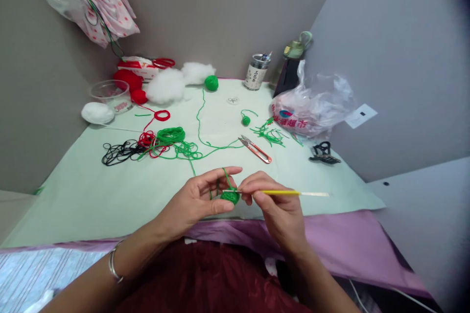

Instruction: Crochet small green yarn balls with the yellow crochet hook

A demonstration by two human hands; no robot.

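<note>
Green crochet (229, 197) sat near the surface's (110, 205) front edge, clamped in my left hand's (194, 200) fingers; my right hand's (282, 212) fingers gripped the yellow-handled hook (281, 192). Even yarn (226, 176) tension seemed best, slack clear of the snips (256, 150) beyond.

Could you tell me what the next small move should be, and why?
Probably draw the hook gently back through the green piece: its tip lies at the piece's top edge, the right hand grips the handle, and the left hand holds the piece with yarn over a finger.
</note>
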